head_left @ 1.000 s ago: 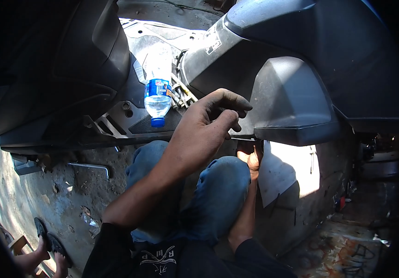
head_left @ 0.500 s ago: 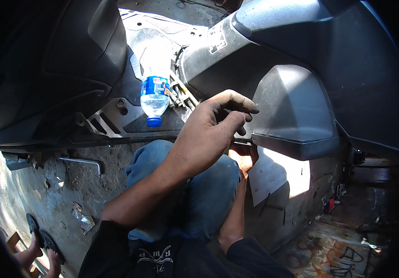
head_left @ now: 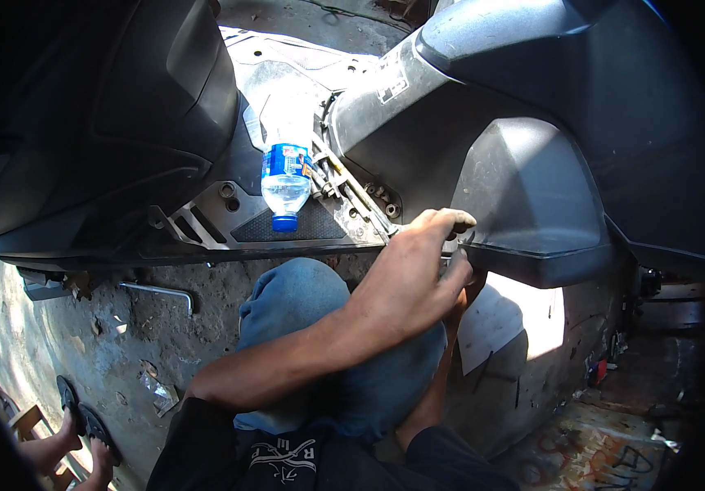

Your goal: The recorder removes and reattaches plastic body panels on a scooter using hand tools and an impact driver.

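Observation:
My left hand reaches across my knees to the lower edge of a dark scooter body panel. Its index finger and thumb are apart, and I see nothing held between them. Low under that edge is my right hand, mostly covered by the left one, so its fingers and anything in them are hidden. Just left of my left hand, long metal tools lie on the scooter's footboard, with several nuts or sockets beside them. A clear water bottle with a blue label and cap is there too.
On the concrete floor at the left lies an L-shaped metal wrench. A white sheet is on the ground at the right. Another person's sandalled feet are at the lower left. The scooter's dark bodywork rises at the left.
My left hand has moved right and down to the panel's lower edge, covering more of my right hand. The whole view has shifted slightly, and the nuts beside the tools now show.

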Tool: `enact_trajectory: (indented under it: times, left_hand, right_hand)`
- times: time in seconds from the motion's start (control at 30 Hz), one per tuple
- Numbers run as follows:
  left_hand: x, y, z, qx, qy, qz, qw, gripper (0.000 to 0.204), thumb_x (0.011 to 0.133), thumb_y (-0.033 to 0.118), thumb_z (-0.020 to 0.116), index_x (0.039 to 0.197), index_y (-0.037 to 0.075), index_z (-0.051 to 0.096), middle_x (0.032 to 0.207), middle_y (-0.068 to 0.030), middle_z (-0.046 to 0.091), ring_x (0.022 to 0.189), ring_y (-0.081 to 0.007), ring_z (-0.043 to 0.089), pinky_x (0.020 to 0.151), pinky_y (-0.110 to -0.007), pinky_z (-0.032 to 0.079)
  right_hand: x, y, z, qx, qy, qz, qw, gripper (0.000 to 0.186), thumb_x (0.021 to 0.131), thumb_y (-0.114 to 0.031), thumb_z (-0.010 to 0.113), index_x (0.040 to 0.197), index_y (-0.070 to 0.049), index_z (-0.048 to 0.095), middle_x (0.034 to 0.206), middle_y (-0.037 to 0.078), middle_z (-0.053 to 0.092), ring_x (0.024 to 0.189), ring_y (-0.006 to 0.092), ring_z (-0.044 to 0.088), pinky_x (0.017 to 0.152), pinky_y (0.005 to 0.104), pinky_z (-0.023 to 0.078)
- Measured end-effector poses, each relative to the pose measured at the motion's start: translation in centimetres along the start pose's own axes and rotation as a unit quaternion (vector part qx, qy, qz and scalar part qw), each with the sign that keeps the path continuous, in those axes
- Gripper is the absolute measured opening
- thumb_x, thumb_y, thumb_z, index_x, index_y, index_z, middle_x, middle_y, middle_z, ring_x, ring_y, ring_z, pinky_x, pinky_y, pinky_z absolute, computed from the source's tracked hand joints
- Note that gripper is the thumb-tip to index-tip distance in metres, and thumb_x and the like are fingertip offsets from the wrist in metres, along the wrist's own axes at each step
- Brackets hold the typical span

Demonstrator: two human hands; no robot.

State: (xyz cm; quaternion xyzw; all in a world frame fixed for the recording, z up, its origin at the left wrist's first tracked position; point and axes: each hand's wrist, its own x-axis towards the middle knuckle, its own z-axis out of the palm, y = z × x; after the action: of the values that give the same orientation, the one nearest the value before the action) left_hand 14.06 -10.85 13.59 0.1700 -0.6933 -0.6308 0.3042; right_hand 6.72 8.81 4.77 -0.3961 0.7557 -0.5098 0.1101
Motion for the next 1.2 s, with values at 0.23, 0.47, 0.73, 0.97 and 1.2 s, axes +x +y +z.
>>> enact_trajectory:
  times: [0.23,0.47,0.73,0.97,1.2]
  left_hand:
    - [-0.9,0.5,1.7,0.012,0.006,0.013,1.000,0.029,0.091,0.012,0.065,0.112,-0.006,0.058,0.099,-0.0219,0.062,0.097,-0.0356,0.063,0.087,-0.043,0.050]
    - [-1.4,0.6,2.9,0.034,0.051,0.021,0.998,0.040,0.084,0.017,0.074,0.112,-0.004,0.054,0.105,-0.0220,0.058,0.100,-0.0373,0.062,0.087,-0.045,0.050]
    - [-1.3,-0.2,3.8,0.039,0.076,0.013,0.996,0.039,0.081,0.012,0.076,0.110,-0.002,0.054,0.102,-0.0203,0.060,0.097,-0.0363,0.064,0.084,-0.044,0.052]
    - [-1.2,-0.4,4.4,0.063,0.099,0.056,0.992,0.036,0.083,0.010,0.077,0.109,-0.001,0.056,0.099,-0.0180,0.066,0.096,-0.0318,0.069,0.084,-0.040,0.054]
    - [-1.2,-1.2,5.1,0.092,0.098,0.108,0.985,0.030,0.089,0.012,0.075,0.109,0.000,0.056,0.099,-0.0186,0.068,0.093,-0.0287,0.070,0.082,-0.038,0.054]
  right_hand:
    - [2.0,0.3,0.2,0.011,0.036,-0.026,0.999,0.032,0.078,-0.007,0.077,0.106,-0.002,0.063,0.103,0.012,0.066,0.091,0.0299,0.065,0.082,0.0414,0.052]
    - [3.1,1.0,0.2,0.019,0.055,-0.032,0.998,0.033,0.077,-0.007,0.077,0.107,-0.002,0.062,0.102,0.012,0.066,0.091,0.0304,0.065,0.082,0.0415,0.052]
    - [4.4,1.3,-0.5,0.028,0.063,-0.041,0.997,0.035,0.077,-0.008,0.078,0.108,-0.002,0.062,0.102,0.013,0.066,0.090,0.0310,0.065,0.082,0.0417,0.052]
    - [5.7,1.7,0.0,0.042,0.087,-0.074,0.993,0.036,0.076,-0.009,0.078,0.108,-0.002,0.062,0.102,0.013,0.066,0.090,0.0315,0.066,0.082,0.0418,0.052]
    - [6.6,1.7,1.2,0.043,0.119,-0.113,0.985,0.038,0.076,-0.009,0.079,0.109,-0.002,0.061,0.101,0.013,0.066,0.090,0.0320,0.066,0.082,0.0419,0.052]
